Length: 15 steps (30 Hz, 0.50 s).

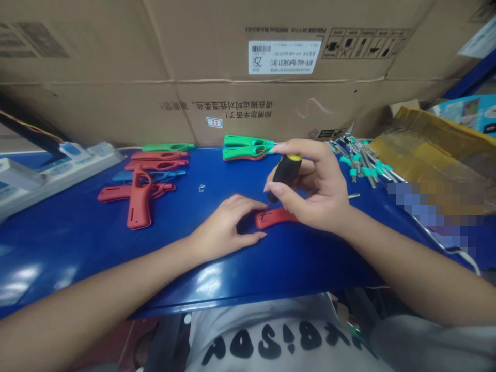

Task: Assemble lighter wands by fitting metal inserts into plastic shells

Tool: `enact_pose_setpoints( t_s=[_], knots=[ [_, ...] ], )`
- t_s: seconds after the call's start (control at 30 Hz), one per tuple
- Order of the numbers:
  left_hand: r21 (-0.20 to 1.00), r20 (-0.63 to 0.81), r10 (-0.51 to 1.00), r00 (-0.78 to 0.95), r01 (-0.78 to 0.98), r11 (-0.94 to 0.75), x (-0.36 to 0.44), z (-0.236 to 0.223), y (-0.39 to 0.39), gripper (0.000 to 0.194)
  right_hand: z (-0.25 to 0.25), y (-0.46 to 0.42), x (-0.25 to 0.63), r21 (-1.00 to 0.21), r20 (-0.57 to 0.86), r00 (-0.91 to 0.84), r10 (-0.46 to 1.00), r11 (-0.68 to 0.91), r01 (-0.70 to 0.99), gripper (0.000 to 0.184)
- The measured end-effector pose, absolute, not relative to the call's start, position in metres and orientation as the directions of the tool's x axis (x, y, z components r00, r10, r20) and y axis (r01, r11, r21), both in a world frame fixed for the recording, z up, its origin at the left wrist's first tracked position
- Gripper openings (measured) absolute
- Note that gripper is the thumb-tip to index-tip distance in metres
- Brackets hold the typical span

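My right hand [323,191] is closed round a small black and yellow screwdriver [285,174], tilted with its thin tip down on the end of a red lighter handle [278,217]. The rest of that handle is hidden under my right hand. My left hand [222,227] rests on the table just left of the handle, thumb and forefinger apart on either side of its end; whether they touch it I cannot tell. A few tiny metal pieces, perhaps screws, [201,188] lie beyond my left hand.
Red lighter bodies [139,204], a blue one [151,177] and a green one lie left, beside white power strips [77,175]. Green lighter bodies [244,147] lie at the back. Metal tubes with green parts [358,160] and a yellow package [426,150] are right. A cardboard wall [217,62] stands behind.
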<state>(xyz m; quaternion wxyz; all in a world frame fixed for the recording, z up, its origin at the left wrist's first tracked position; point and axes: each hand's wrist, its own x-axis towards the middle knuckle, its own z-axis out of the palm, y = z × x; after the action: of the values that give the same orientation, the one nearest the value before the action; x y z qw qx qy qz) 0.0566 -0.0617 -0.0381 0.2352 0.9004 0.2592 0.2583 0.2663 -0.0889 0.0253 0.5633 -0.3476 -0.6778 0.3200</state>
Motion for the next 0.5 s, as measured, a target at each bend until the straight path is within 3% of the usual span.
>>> enact_pose_setpoints(
  t_s=[0.3, 0.5],
  knots=[
    [0.558, 0.326, 0.577, 0.749, 0.341, -0.757, 0.0561, -0.0376, -0.0614, 0.039, 0.0173, -0.0869, 0.2672, -0.823, 0.538, -0.159, 0.828, 0.557, 0.112, 0.044],
    [0.548, 0.326, 0.565, 0.758, 0.335, -0.766, 0.0559, -0.0385, -0.0606, 0.036, 0.0177, -0.0854, 0.2709, -0.764, 0.579, -0.282, 0.765, 0.629, 0.140, 0.049]
  ],
)
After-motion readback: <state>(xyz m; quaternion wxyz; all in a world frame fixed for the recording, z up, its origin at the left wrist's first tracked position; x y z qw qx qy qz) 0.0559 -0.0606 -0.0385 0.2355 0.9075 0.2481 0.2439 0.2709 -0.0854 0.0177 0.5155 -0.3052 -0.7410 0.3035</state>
